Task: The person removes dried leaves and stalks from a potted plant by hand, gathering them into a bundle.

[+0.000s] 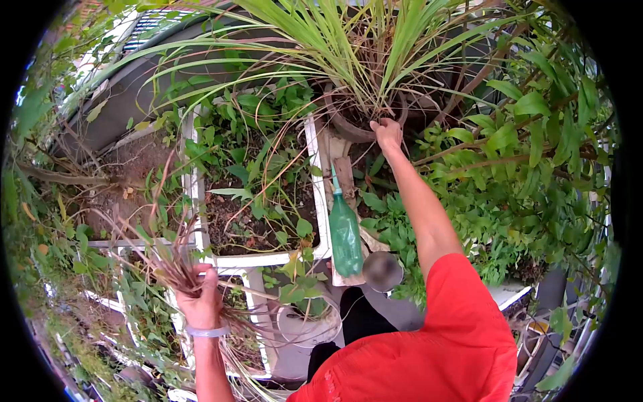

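My left hand [201,301] is closed around a bundle of dry grass leaves [175,262], whose long brown ends stick out above and below the fist. At the base of a tall green grass plant [375,60], my right hand [387,134] is closed in a pinch by the front rim of its round pot [348,127]. What those fingers pinch, if anything, is too small to make out. Brown dry blades mix with the green ones low in the clump.
A green plastic bottle [345,234] with a long nozzle lies below the pot, beside a small round container [383,271]. White-rimmed planters [268,261] with leafy plants fill the left. A white bucket [308,328] stands near my legs. Dense foliage [509,167] crowds the right.
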Tool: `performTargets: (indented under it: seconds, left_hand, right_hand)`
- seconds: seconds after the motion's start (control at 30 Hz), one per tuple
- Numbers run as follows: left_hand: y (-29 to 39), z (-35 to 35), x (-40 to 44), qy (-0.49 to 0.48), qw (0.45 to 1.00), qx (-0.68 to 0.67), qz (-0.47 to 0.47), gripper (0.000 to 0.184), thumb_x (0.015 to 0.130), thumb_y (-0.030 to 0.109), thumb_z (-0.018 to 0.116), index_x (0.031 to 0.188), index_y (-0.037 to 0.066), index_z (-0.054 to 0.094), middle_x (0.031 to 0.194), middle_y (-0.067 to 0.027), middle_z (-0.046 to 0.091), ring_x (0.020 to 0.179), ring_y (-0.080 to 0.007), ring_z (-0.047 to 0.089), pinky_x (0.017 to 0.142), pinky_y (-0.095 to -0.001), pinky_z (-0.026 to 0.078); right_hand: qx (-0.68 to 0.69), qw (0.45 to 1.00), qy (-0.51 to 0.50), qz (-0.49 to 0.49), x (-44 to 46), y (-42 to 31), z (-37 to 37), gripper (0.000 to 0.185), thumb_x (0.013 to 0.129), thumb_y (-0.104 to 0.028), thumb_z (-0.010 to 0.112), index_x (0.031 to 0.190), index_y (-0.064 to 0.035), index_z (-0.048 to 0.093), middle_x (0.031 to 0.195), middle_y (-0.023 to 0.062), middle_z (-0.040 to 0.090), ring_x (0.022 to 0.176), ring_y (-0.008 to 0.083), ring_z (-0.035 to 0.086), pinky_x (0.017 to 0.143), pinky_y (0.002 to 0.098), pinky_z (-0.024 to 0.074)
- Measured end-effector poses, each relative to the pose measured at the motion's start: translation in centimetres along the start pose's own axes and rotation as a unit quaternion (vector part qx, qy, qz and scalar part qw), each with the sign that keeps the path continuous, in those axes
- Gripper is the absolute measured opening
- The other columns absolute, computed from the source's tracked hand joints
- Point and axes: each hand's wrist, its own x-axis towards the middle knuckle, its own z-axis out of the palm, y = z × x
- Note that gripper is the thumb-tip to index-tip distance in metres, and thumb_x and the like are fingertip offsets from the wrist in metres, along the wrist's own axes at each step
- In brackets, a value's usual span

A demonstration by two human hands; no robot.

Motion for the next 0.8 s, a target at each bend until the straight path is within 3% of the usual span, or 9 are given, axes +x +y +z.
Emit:
performTargets:
  seconds: [0.13,0.2,0.27,0.37,0.53,0.63,0.73,0.77,0.8]
  left_hand:
    - [1.4,8.4,3.1,-0.132,0.990,0.030,0.032,0.031,0.087,0.029,0.051,0.083,0.000,0.062,0.049,0.0067,0.040,0.043,-0.0015,0.033,0.039,-0.0189,0.021]
    - [2.9,11.2,4.4,-0.155,0.988,-0.004,0.018,0.033,0.088,0.029,0.049,0.083,-0.001,0.062,0.047,0.0077,0.036,0.042,-0.0006,0.031,0.039,-0.0194,0.021]
    - [4.4,13.6,5.6,-0.181,0.983,0.006,0.015,0.034,0.088,0.028,0.048,0.081,-0.001,0.062,0.048,0.0069,0.038,0.044,-0.0016,0.033,0.041,-0.0195,0.024]
    - [5.0,17.4,8.0,-0.194,0.979,0.039,0.044,0.031,0.088,0.024,0.047,0.081,-0.002,0.063,0.058,0.0016,0.050,0.054,-0.0060,0.042,0.051,-0.0224,0.034]
    - [4.7,23.5,10.7,-0.173,0.979,-0.025,0.100,0.023,0.084,0.018,0.049,0.077,-0.001,0.063,0.070,-0.0068,0.062,0.065,-0.0101,0.052,0.063,-0.0259,0.042]
    - [3.7,25.6,12.0,-0.195,0.971,0.041,0.131,0.020,0.081,0.016,0.051,0.077,0.000,0.062,0.062,-0.0106,0.059,0.058,-0.0102,0.051,0.057,-0.0281,0.042]
    - [3.0,28.4,13.0,-0.162,0.961,0.116,0.193,0.020,0.078,0.020,0.054,0.080,0.002,0.061,0.065,-0.0179,0.058,0.060,-0.0305,0.057,0.060,-0.0344,0.043]
    - [2.9,29.4,13.3,-0.166,0.960,0.102,0.203,0.022,0.078,0.018,0.059,0.087,-0.001,0.063,0.068,-0.0044,0.060,0.062,-0.0101,0.052,0.060,-0.0260,0.042]
    - [3.4,30.3,13.2,-0.154,0.962,0.114,0.194,0.024,0.072,0.019,0.063,0.085,-0.002,0.062,0.075,-0.0099,0.063,0.068,-0.0165,0.058,0.066,-0.0287,0.044]
  right_hand:
    - [0.126,0.991,0.031,0.043,2.5,2.6,0.8,0.016,0.080,-0.012,0.052,0.083,0.0030,0.058,0.073,0.0128,0.059,0.065,0.0220,0.057,0.060,0.0346,0.0461]
    - [0.439,0.861,0.007,0.259,1.5,3.0,-0.2,0.012,0.082,-0.007,0.046,0.076,0.0024,0.051,0.063,0.0101,0.052,0.054,0.0172,0.052,0.043,0.0281,0.0412]
    - [0.417,0.858,-0.078,0.291,0.9,4.9,0.3,0.009,0.082,-0.003,0.044,0.076,0.0028,0.049,0.060,0.0092,0.050,0.043,0.0128,0.044,0.034,0.0218,0.0328]
    - [0.405,0.855,-0.270,0.178,-2.7,1.0,0.8,0.019,0.082,-0.016,0.056,0.075,-0.0003,0.048,0.067,0.0070,0.052,0.043,0.0075,0.038,0.031,0.0197,0.0259]
    - [0.548,0.753,-0.273,0.241,-0.8,-4.0,6.2,0.034,0.067,-0.028,0.074,0.078,-0.0053,0.051,0.068,0.0040,0.053,0.049,0.0084,0.041,0.037,0.0201,0.0297]
    - [0.619,0.716,-0.211,0.245,2.0,-5.8,9.2,0.025,0.070,-0.021,0.071,0.082,-0.0066,0.054,0.067,0.0020,0.053,0.051,0.0087,0.042,0.038,0.0209,0.0299]
    - [0.645,0.684,-0.282,0.188,4.0,-4.4,9.8,0.013,0.076,-0.015,0.062,0.084,-0.0083,0.055,0.066,-0.0001,0.051,0.053,0.0083,0.043,0.038,0.0226,0.0304]
    - [0.665,0.664,-0.288,0.182,4.0,-3.7,10.2,0.004,0.081,-0.011,0.052,0.084,-0.0086,0.055,0.066,-0.0014,0.050,0.053,0.0085,0.043,0.041,0.0233,0.0329]
    - [0.642,0.691,-0.273,0.189,3.9,-2.7,10.3,0.005,0.082,-0.012,0.051,0.083,-0.0080,0.054,0.066,-0.0014,0.049,0.053,0.0086,0.043,0.042,0.0233,0.0339]
